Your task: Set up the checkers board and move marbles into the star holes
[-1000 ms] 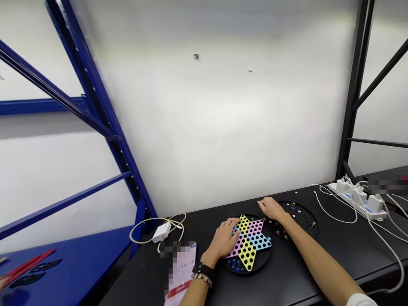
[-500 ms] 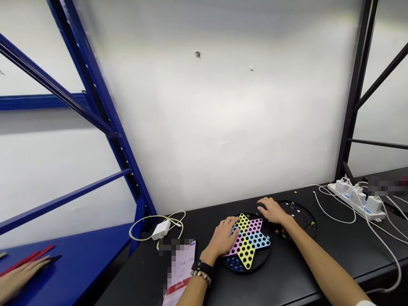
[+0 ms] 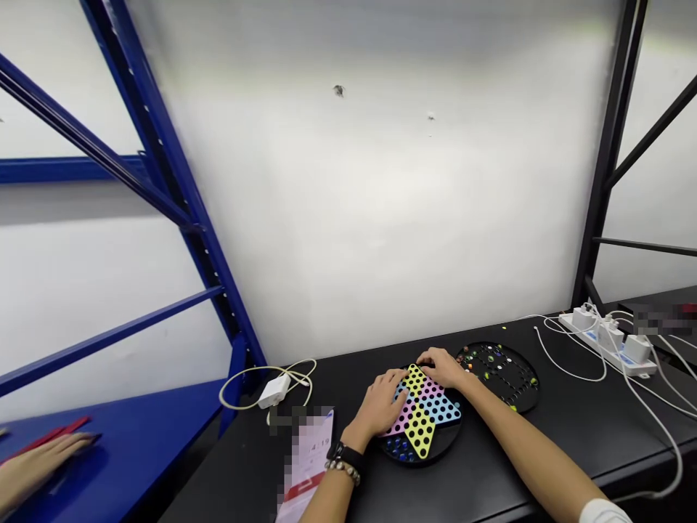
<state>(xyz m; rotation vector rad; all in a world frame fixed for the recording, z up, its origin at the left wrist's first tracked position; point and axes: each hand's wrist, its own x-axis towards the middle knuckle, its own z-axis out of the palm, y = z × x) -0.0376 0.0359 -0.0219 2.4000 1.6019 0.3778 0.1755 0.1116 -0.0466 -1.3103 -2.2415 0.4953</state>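
A Chinese checkers board (image 3: 422, 430), with a star in yellow, pink and blue dotted with black holes, lies in a round black base (image 3: 445, 444). Blue marbles (image 3: 400, 450) fill the base's near-left compartment. My left hand (image 3: 377, 404) rests flat over the star's left side, fingers stretched out. At the board's far right edge is my right hand (image 3: 445, 369), its fingers bent down and close together; whatever they may pinch is hidden. Just right of it, a second round black tray (image 3: 516, 388) holds loose marbles of several colours, partly behind my right forearm.
A phone (image 3: 310, 461) lies left of the board, behind my left wrist. A white charger (image 3: 274, 392) with its cable sits farther back. White cables run from a power strip (image 3: 610, 345) at right. Another person's hand (image 3: 46, 465) rests on the blue table (image 3: 157, 428).
My right hand has moved left from the marble tray to the far edge of the board, uncovering more marbles. My left hand has stayed on the board.
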